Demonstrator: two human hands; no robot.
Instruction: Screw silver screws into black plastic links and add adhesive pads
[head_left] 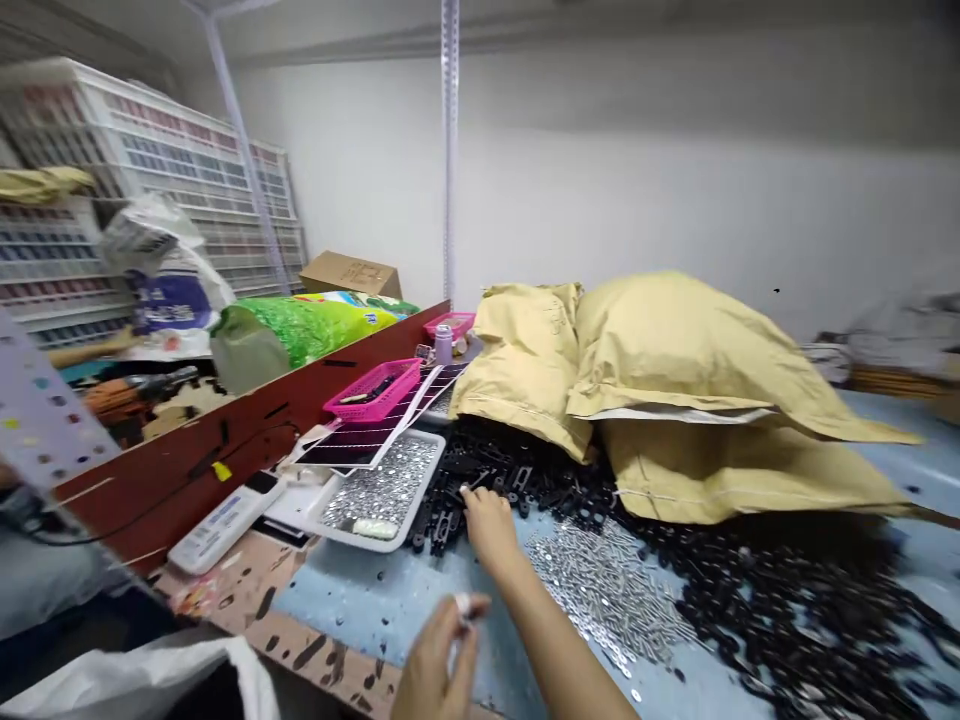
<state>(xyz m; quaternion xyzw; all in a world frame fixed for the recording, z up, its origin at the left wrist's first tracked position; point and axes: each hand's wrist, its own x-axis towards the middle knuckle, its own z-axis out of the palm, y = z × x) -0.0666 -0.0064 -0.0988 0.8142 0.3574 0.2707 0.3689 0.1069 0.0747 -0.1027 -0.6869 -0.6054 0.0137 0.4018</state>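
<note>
My right hand (pixel 486 522) reaches forward to the near edge of a big heap of small black plastic parts (pixel 750 600). Its fingers are curled down among the pieces, and what they pinch is hidden. My left hand (pixel 436 658) is low at the bottom edge, thumb and fingers pinched on a small white piece (pixel 463 604). A patch of small silver metal parts (pixel 607 590) lies on the blue tabletop (pixel 375 610) just right of my right forearm. A white tray (pixel 358 533) of shiny silver bits stands left of my right hand.
Tan padded sacks (pixel 675 390) are piled behind the black heap. Pink baskets (pixel 373 390), dark sheets (pixel 375 432) and a white remote (pixel 225 520) lie along a red-brown divider board (pixel 187 460). Stacked white crates (pixel 150 180), bags and a cardboard box (pixel 349 273) stand at left. A shelf post (pixel 450 150) rises behind.
</note>
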